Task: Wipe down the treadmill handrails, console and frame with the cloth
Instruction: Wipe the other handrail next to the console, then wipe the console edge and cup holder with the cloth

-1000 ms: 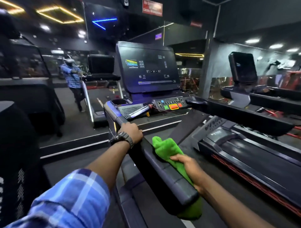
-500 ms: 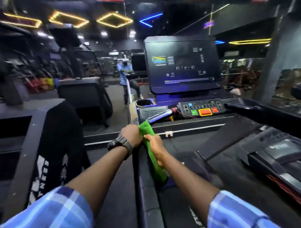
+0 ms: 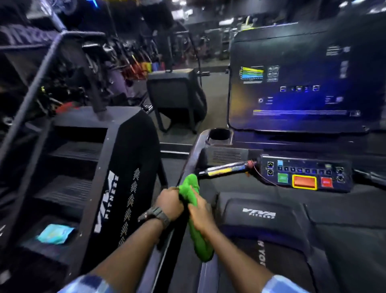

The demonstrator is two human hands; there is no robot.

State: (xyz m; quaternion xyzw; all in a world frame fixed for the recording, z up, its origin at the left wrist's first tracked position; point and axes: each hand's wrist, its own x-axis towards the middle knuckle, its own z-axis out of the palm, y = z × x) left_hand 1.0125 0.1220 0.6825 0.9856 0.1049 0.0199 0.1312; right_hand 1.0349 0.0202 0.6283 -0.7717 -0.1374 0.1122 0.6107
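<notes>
Both hands met on the green cloth [image 3: 193,211] over the treadmill's left handrail [image 3: 191,159]. The left hand [image 3: 170,202] gripped its upper part, fingers curled; the right hand [image 3: 200,215] pinched it just below.

The gym around me is dim, lit mostly by small ceiling lights [image 3: 181,2] far overhead. My console screen [image 3: 296,83] glows blue with a soft yellowish glare at its left. Everything smears with motion blur (the far left racks worst), and straight edges bow near the frame's corners.
</notes>
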